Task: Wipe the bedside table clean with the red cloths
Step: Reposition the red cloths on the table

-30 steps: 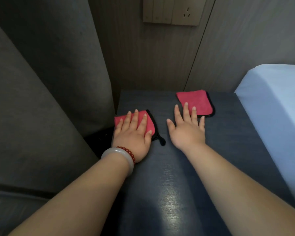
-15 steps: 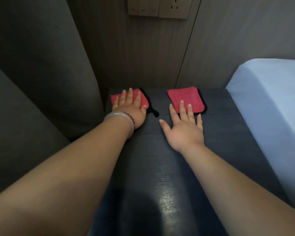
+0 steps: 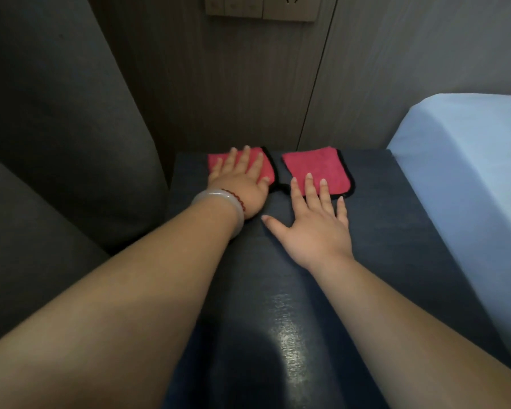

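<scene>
The dark blue bedside table [image 3: 396, 231] stretches away from me to the wall. Two red cloths with black edging lie at its far end. My left hand [image 3: 242, 181], with a pale bangle and a red bead bracelet at the wrist, presses flat on the left cloth [image 3: 267, 169] at the back left corner. The right cloth [image 3: 316, 163] lies flat beside it. My right hand [image 3: 316, 225] rests palm down on the table, fingers spread, with its fingertips on the near edge of the right cloth.
A grey upholstered sofa arm [image 3: 71, 143] runs along the table's left side. A bed with a light blue sheet [image 3: 469, 172] borders the right side. The wood-panel wall [image 3: 233, 84] stands behind, with a socket panel [image 3: 260, 8] high up.
My left hand has slid its cloth away from me, from the left edge to the back left corner. My right hand has crept forward until its fingertips lie on the right cloth.
</scene>
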